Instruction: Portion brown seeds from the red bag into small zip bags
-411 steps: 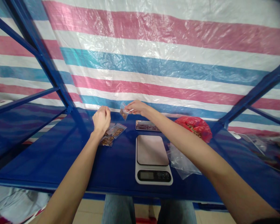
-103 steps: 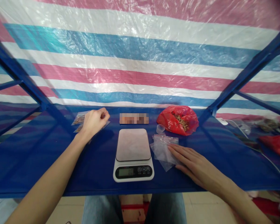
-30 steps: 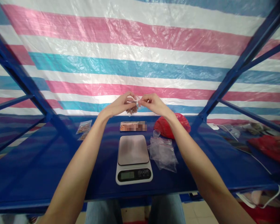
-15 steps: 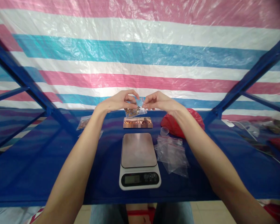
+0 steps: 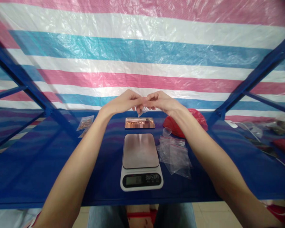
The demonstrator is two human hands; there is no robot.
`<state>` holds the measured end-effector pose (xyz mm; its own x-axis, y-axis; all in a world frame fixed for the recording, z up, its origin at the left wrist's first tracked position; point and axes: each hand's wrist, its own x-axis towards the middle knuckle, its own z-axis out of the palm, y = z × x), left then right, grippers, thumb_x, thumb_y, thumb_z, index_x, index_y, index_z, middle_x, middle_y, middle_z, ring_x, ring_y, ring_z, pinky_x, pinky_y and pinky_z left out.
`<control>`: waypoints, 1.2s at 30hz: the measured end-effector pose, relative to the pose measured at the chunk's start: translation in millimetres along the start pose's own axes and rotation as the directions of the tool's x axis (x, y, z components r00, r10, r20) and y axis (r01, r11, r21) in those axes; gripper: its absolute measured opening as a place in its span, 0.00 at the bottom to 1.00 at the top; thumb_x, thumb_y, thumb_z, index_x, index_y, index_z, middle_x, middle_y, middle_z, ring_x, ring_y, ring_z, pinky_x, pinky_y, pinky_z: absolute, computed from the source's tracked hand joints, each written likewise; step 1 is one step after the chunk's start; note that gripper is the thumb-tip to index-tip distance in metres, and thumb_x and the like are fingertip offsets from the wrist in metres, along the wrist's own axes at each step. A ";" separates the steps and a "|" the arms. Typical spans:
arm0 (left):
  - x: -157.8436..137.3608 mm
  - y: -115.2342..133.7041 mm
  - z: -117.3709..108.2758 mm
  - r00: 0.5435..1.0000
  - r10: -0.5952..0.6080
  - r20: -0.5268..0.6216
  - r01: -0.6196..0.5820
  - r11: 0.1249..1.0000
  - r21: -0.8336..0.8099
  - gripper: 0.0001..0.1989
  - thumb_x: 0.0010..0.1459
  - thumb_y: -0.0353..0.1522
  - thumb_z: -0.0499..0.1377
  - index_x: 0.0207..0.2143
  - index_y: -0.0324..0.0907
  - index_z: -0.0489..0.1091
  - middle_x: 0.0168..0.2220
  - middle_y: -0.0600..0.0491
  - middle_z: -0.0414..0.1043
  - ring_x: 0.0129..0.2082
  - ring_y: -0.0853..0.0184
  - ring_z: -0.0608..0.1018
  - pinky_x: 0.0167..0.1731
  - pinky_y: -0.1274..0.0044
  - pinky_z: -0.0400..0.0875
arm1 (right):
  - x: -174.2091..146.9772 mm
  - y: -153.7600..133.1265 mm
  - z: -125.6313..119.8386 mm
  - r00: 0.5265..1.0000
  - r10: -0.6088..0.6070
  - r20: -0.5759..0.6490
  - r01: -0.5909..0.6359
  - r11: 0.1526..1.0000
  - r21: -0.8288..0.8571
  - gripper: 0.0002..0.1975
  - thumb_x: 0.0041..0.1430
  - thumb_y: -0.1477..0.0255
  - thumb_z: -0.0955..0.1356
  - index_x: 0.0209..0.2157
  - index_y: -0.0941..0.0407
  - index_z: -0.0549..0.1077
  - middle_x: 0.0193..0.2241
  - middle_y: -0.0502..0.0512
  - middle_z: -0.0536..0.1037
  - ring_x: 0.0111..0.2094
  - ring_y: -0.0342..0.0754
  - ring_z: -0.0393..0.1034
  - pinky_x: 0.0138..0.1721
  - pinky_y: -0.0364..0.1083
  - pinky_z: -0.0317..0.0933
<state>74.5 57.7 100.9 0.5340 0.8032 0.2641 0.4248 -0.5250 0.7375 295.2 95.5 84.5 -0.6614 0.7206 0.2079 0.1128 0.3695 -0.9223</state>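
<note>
A small clear zip bag [image 5: 142, 111] hangs mostly hidden beneath my fingers, above the back of the blue shelf. My left hand [image 5: 130, 100] grips it from the left, thumb reaching across. On the other side my right hand [image 5: 159, 100] pinches its upper edge, so the fingertips of both hands meet. Just below them lies a flat rectangular object [image 5: 139, 121] with a brown picture on it; I cannot tell its kind. Nearer me a white kitchen scale [image 5: 141, 152] with a metal plate stands between my forearms, its small display lit.
Flat clear zip bags [image 5: 177, 155] and a small clear cup [image 5: 167, 131] lie right of the scale. Behind them is a red plastic bag [image 5: 197, 118]. Filled bags [image 5: 85, 123] rest at left. Blue metal posts [image 5: 256, 72] flank the shelf, with a striped sheet [image 5: 142, 50] behind.
My left hand has turned over the bag, its thumb now extending to the right hand. The bag's brownish contents, visible before, are now largely covered. The view has shifted slightly.
</note>
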 end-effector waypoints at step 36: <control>9.4 -5.5 3.8 0.998 -0.028 -0.051 0.023 0.995 -0.095 0.09 0.58 0.34 0.68 0.29 0.38 0.78 0.26 0.51 0.78 0.26 0.68 0.79 0.30 0.75 0.71 | -4.8 -10.5 18.2 0.997 0.036 -0.065 -0.025 0.988 0.154 0.23 0.54 0.52 0.79 0.32 0.57 0.75 0.30 0.64 0.85 0.30 0.55 0.83 0.33 0.51 0.79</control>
<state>80.0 67.1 96.9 0.4838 0.8308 0.2752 0.3657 -0.4776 0.7989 283.7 77.5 87.3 -0.6077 0.7697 0.1955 0.0138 0.2564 -0.9665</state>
